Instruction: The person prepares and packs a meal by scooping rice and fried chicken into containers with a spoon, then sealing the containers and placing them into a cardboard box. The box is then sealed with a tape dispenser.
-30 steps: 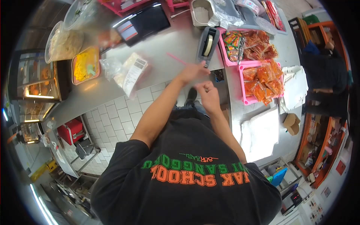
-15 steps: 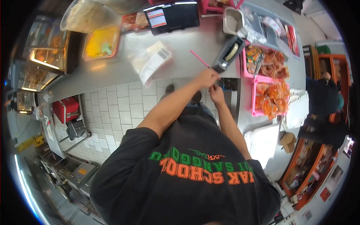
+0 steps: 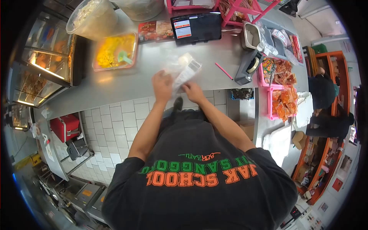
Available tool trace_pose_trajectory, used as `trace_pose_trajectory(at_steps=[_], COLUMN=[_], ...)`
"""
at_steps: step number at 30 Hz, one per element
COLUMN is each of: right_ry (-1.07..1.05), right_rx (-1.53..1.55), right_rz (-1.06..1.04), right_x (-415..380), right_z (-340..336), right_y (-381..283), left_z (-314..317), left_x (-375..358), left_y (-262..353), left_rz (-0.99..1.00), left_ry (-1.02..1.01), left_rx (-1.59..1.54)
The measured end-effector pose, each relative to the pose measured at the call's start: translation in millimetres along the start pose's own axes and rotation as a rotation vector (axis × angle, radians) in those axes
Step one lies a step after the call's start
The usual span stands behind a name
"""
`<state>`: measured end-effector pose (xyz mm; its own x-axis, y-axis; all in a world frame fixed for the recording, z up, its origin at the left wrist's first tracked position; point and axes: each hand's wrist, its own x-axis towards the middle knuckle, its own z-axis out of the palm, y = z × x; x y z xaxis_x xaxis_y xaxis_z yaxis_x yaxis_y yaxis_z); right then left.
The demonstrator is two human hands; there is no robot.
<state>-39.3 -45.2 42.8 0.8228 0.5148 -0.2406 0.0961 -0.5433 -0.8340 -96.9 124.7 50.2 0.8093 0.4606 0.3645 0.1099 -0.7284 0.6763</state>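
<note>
A clear plastic bag (image 3: 184,60) with whitish contents lies near the counter's front edge, a white printed label (image 3: 188,73) on it. My left hand (image 3: 163,85) is at the bag's left side, its curled fingers on the plastic and slightly blurred. At the bag's lower right edge, my right hand (image 3: 194,92) pinches the plastic near the label's end. Whether a bit of tape is between the fingers cannot be made out. To the right lie a pink pen (image 3: 224,71) and a black tape dispenser (image 3: 249,68).
Behind the bag stands a black tablet (image 3: 196,28). On the left are a tub of yellow food (image 3: 115,51), a large clear container (image 3: 92,19) and a lit display cabinet (image 3: 50,57). Pink baskets (image 3: 271,103) of packets sit right. A co-worker (image 3: 322,90) is at far right.
Both hands have moved left from beside the tape dispenser to the plastic bag and spread apart, one on each side of it. The camera view has shifted too.
</note>
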Motion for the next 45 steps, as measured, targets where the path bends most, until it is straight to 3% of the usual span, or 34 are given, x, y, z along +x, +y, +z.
trace_pose_trajectory(at_steps=[2, 4, 5, 7, 9, 13, 15, 16, 17, 19, 20, 22, 24, 26, 27, 29, 30, 31, 33, 34, 35, 36, 37, 38, 39, 40, 41, 42, 44, 45], right_ry=[0.071, 0.156, 0.214, 0.3, 0.488, 0.589, 0.547, 0.363, 0.378, 0.166, 0.174, 0.372, 0.577, 0.703, 0.73, 0.967, 1.093, 1.195, 1.393, 1.682, 1.747, 1.828, 2.03, 2.226, 2.205, 2.116, 1.84, 1.828, 2.062, 2.102], right_rx=[0.006, 0.017, -0.028, -0.068, -0.071, -0.16, -0.063, 0.09, 0.091, 0.823, 0.823, 1.193, 1.287, 1.49, 1.577, 1.551, 0.945, 1.328, 1.514, 1.443, 1.541, 1.477, 1.372, 1.272, 1.275, 0.755, 0.184, 0.178, 0.901, 1.259], right_rz=[0.019, 0.027, 0.138, 0.274, 0.173, 0.135, 0.044, 0.175, 0.178, 0.414, 0.412, 0.386, 0.351, 0.22, 0.19, 0.126, -0.154, -0.092, -0.372, -0.231, -0.343, -0.286, -0.206, 0.005, 0.009, 0.718, 1.301, 1.286, 0.818, 0.537], right_x=[2, 9, 8, 7, 8, -1, -16, -30, -46, -85, -105, -142, -174, -217, -246, -307, -337, -368, -437, -486, -543, -558, -593, -600, -615, -644, -657, -652, -634, -628], right_z=[11, 14, 12, 8, 4, -12, -24, -34, -40, -45, -39, -17, -9, -17, -27, -57, -61, -87, -142, -164, -183, -205, -228, -245, -254, -264, -274, -283, -292, -295], right_y=[11, 5, -2, -8, -4, 13, 21, 23, 30, 44, 59, 88, 89, 109, 127, 143, 165, 176, 197, 248, 303, 281, 328, 319, 340, 378, 400, 403, 388, 379], left_z=[3, 4, 3, 4, -2, 8, 12, 14, 20, 34, 45, 67, 53, 46, 62, 78, 74, 72, 79, 79, 74, 68, 62, 56, 50, 42, 36, 31, 20, 9], left_x=[-4, 1, 5, 16, 30, 49, 56, 55, 56, 52, 43, 21, 2, -25, -51, -105, -122, -144, -173, -188, -206, -222, -228, -232, -238, -245, -255, -265, -277, -283], left_y=[-2, -2, -9, -24, -41, -61, -48, -41, -39, -34, -32, -21, 40, 90, 94, 118, 133, 139, 139, 131, 122, 115, 107, 98, 89, 78, 64, 47, 11, -1], left_rz=[0.081, 0.002, 0.017, -0.155, -0.137, 0.011, 0.022, 0.004, 0.017, -0.049, -0.043, -0.011, 0.1, -0.032, 0.029, -0.095, -0.107, -0.085, -0.098, -0.047, 0.002, -0.024, -0.043, -0.059, -0.112, -0.167, -0.181, -0.193, -0.435, -0.466], left_ry=[-0.044, 0.063, 0.048, -0.152, -0.319, -0.675, -0.732, -0.779, -0.788, -0.955, -0.958, -1.11, -1.211, -1.288, -1.23, -1.102, -1.132, -1.138, -1.097, -1.182, -1.28, -1.272, -1.307, -1.338, -1.328, -1.316, -1.229, -1.144, -1.108, -1.062], left_rx=[0.081, 0.072, 0.061, -0.16, -0.246, -0.23, -0.3, -0.374, -0.377, -0.516, -0.519, -0.584, -0.425, -0.531, -0.592, -0.866, -0.766, -0.721, -0.682, -0.556, -0.427, -0.424, -0.349, -0.277, -0.205, -0.135, -0.049, 0.035, 0.002, 0.043])
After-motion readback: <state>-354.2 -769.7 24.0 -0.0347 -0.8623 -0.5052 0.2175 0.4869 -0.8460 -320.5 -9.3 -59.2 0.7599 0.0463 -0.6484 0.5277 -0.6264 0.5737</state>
